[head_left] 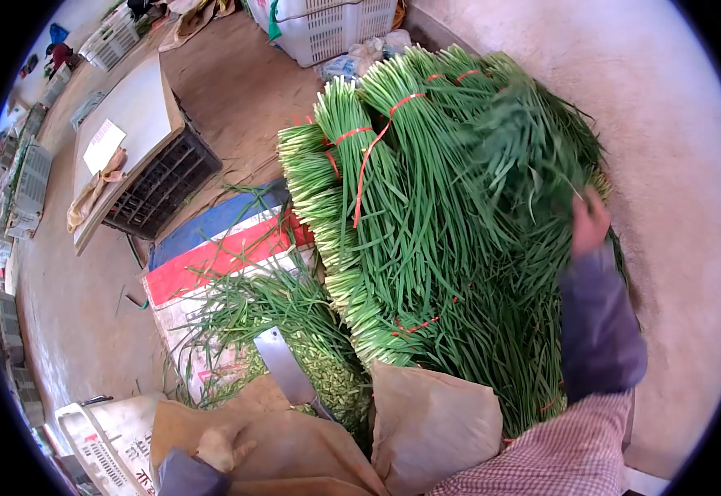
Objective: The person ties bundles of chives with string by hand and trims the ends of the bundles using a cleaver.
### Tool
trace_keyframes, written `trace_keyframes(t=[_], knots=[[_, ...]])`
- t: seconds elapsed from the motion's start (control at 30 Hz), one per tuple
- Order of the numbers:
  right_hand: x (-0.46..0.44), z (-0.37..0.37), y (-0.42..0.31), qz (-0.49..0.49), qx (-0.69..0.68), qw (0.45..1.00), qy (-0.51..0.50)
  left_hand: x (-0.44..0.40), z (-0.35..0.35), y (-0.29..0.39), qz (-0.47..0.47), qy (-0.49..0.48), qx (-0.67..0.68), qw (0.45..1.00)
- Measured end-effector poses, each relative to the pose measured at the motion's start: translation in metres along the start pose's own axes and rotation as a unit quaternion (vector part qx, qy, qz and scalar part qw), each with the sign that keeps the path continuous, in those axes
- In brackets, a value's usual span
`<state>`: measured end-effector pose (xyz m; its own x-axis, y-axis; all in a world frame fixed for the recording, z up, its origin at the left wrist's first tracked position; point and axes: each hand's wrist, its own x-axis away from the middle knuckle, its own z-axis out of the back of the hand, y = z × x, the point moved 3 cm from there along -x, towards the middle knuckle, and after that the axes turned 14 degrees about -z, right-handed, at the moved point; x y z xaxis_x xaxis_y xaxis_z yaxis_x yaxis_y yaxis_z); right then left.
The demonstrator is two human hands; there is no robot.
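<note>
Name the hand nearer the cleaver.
Left. The left hand is over the brown cloth, below the cleaver in view; the right hand is farther off, up by the leafy bunches.

Your right hand (pixel 590 221) has the pale wall (pixel 679 149) on its right and the heap of bundled greens (pixel 427 207) on its left. Between your left hand (pixel 224 450) and the heap, a broad knife (pixel 284 364) stands in the way. You have room left of the heap, above the striped sheet (pixel 180 281), as far as the board-topped crate (pixel 133 116)
</note>
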<state>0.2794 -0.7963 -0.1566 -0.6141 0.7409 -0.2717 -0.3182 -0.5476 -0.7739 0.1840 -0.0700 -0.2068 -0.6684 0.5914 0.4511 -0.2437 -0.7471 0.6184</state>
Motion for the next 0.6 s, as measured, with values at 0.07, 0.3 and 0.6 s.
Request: trace_keyframes(t=[0.07, 0.3, 0.6], knots=[[0.042, 0.038, 0.044, -0.083, 0.045, 0.986, -0.134, 0.005, 0.001, 0.001, -0.023, 0.004, -0.015, 1.000], [-0.014, -0.020, -0.005, -0.142, -0.004, 0.987, -0.070, 0.027, -0.004, 0.005, -0.001, -0.036, -0.029, 0.999], [-0.066, -0.077, -0.003, -0.221, 0.154, 0.958, -0.095, 0.067, 0.018, 0.035, -0.036, 0.021, -0.011, 0.999]])
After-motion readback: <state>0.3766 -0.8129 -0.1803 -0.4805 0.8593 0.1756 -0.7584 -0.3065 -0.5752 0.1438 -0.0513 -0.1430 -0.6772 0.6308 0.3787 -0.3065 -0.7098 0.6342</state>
